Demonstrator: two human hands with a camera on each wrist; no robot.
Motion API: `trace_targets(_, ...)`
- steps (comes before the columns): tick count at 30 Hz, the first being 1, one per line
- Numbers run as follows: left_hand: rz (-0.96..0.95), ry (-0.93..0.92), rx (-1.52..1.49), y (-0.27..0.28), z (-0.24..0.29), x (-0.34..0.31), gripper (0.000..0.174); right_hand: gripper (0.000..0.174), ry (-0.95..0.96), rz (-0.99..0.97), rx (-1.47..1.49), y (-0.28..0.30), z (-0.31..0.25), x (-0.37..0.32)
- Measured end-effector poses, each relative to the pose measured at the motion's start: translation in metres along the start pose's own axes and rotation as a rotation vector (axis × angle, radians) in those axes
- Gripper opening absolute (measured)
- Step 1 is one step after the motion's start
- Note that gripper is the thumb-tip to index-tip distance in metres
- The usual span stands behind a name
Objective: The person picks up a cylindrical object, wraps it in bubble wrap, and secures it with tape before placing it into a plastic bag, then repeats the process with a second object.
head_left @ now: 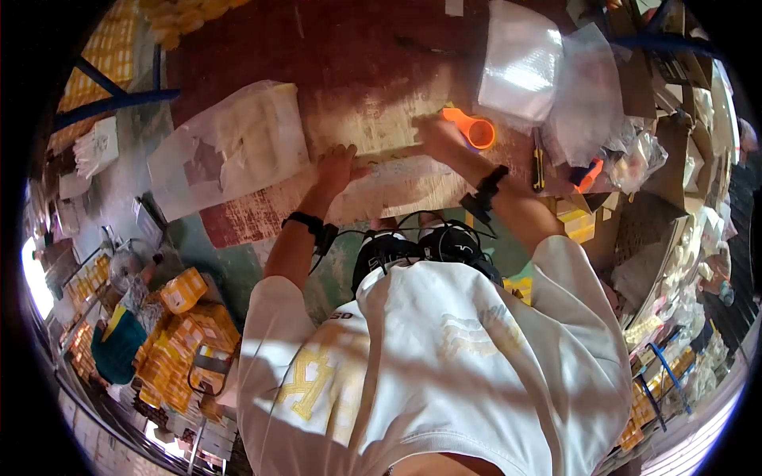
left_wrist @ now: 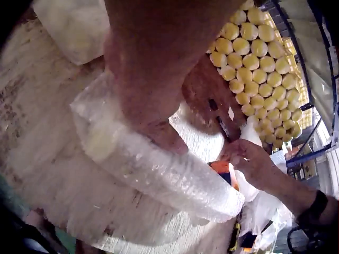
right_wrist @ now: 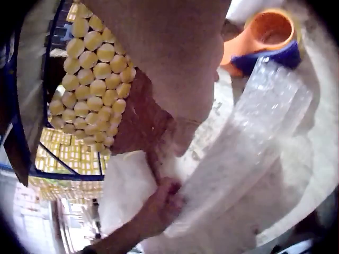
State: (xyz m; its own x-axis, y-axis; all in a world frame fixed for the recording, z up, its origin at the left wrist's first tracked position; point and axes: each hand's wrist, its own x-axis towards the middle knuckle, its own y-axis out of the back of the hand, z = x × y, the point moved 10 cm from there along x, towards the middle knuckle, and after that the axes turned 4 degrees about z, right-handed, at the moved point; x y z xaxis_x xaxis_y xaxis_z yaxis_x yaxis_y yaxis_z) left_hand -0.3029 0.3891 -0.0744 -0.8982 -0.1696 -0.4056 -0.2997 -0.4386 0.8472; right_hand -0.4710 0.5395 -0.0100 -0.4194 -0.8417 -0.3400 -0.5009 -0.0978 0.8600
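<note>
A long bundle in clear, crinkled plastic (left_wrist: 153, 169) lies along the near part of the worktable. My left hand (head_left: 337, 168) grips its left end, fingers curled at its edge in the right wrist view. At the other end is my right hand (head_left: 444, 139), its fingers bent in the left wrist view. Beside it stands an orange tape dispenser (right_wrist: 270, 29) with a blue part; its handle meets the edge of the hand. I cannot tell whether the right fingers close on that handle.
Left of the hands lies a large translucent plastic bag (head_left: 230, 151). Flat clear bags (head_left: 520, 63) are stacked at the far right, near a yellow and black utility knife (head_left: 539, 163). Rows of yellow rolls (left_wrist: 257, 63) stand on the table. Cardboard boxes (head_left: 675, 151) crowd the right side.
</note>
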Motion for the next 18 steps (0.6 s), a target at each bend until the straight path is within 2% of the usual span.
trace_targets(1,0.04,-0.013,0.003,0.003,0.001,-0.002,0.077,0.081,0.137,0.131,0.233,-0.004,-0.025,0.001)
trace_targets(2,0.081,-0.028,0.008,0.007,0.003,-0.004,0.076,0.078,0.215,-0.032,0.26,-0.034,-0.041,0.007)
trace_targets(4,0.187,0.065,0.131,0.033,0.014,-0.008,0.062,0.073,0.19,-0.323,0.246,-0.098,-0.051,0.015)
trace_targets(5,0.242,0.108,0.193,0.047,0.024,-0.012,0.056,0.072,0.168,-0.336,0.28,-0.105,-0.045,0.017)
trace_targets(8,0.132,0.124,0.122,0.016,0.048,-0.034,0.045,0.07,0.079,-0.373,0.389,-0.097,-0.036,0.009)
trace_targets(11,0.065,0.341,-0.766,-0.07,0.043,-0.073,0.048,0.07,-0.036,-0.397,0.505,-0.113,-0.017,0.009)
trace_targets(13,0.055,0.627,-1.273,-0.113,0.029,-0.067,0.052,0.069,-0.12,-0.414,0.574,-0.108,-0.02,-0.004)
trace_targets(15,0.151,0.68,-1.425,-0.117,0.026,-0.041,0.057,0.07,-0.189,-0.25,0.566,-0.099,-0.023,-0.016)
trace_targets(16,0.253,0.603,-1.324,-0.094,0.033,-0.027,0.062,0.071,-0.226,-0.174,0.561,-0.093,-0.028,-0.024)
trace_targets(17,0.362,0.523,-1.13,-0.068,0.039,-0.02,0.067,0.069,-0.306,-0.24,0.67,-0.1,-0.036,-0.032)
trace_targets(18,0.473,0.468,-0.919,-0.043,0.047,-0.014,0.074,0.068,-0.24,-0.155,0.732,-0.108,-0.042,-0.031)
